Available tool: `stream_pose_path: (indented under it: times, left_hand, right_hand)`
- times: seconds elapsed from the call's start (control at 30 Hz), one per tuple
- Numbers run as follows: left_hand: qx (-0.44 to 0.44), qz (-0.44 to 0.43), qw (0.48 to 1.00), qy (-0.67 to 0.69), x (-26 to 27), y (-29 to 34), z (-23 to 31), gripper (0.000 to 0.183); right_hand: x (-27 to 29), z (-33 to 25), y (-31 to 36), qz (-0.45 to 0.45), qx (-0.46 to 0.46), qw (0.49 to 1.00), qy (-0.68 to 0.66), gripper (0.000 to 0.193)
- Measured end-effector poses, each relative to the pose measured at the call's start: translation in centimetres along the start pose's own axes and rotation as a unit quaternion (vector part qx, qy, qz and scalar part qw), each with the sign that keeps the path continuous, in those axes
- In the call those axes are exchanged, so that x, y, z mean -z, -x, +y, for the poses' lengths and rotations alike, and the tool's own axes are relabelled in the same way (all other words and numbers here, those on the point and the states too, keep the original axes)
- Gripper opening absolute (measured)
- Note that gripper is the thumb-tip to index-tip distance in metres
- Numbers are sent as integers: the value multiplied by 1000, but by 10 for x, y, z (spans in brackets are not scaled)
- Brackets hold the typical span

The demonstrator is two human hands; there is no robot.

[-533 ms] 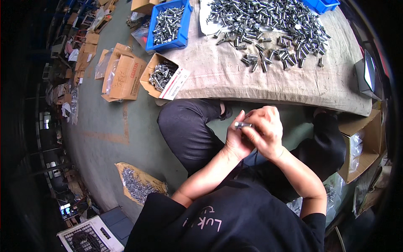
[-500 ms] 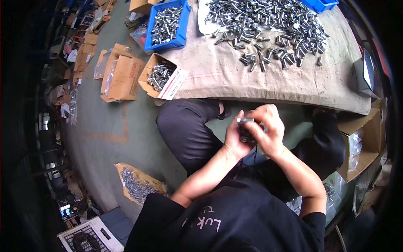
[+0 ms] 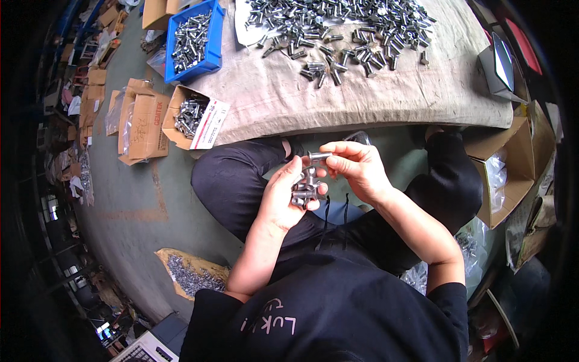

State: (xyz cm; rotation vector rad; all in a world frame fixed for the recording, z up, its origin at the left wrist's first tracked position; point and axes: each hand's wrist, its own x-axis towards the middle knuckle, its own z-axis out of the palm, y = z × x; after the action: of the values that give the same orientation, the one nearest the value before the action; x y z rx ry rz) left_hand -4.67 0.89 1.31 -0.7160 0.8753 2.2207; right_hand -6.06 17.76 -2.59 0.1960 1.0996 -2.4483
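My left hand (image 3: 276,202) is cupped palm up above my lap, its fingers curled round a small cluster of shiny metal bolts (image 3: 306,188). Between thumb and forefinger of my right hand (image 3: 363,173), a single metal bolt (image 3: 320,156) is pinched, lying roughly level. This bolt is just above the left hand's cluster, its head end close to the left fingertips. Beyond both hands, many similar bolts (image 3: 362,42) lie spread over a cloth-covered table (image 3: 362,108).
At the table's left stand a blue bin (image 3: 212,57) and an open cardboard box (image 3: 209,128), both holding bolts. A screened device (image 3: 497,69) sits at the right edge. An open carton (image 3: 512,175) with plastic bags is at right. Small metal pieces lie on cardboard (image 3: 196,274) at lower left.
My hands, close together before, have moved apart. The right hand now holds one bolt away from the cluster, which shows openly in the left palm. The whole view has shifted.
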Motion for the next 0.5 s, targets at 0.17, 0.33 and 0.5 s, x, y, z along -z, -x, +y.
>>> stream_pose_path:
  times: [0.17, 0.33, 0.5]
  left_hand:
    - [-22, -22, 999, -14, -5, 6, -2, 24]
    - [-73, -22, 997, -17, -2, 2, -5, 19]
    - [-100, -39, 994, -22, -5, 4, -4, 19]
  right_hand:
    - [-2, -3, 6, -28, 80, 991, 104, 21]
    - [-4, -1, 8, -54, 160, 964, 206, 21]
    - [-1, -5, 7, -25, -1, 997, 70, 19]
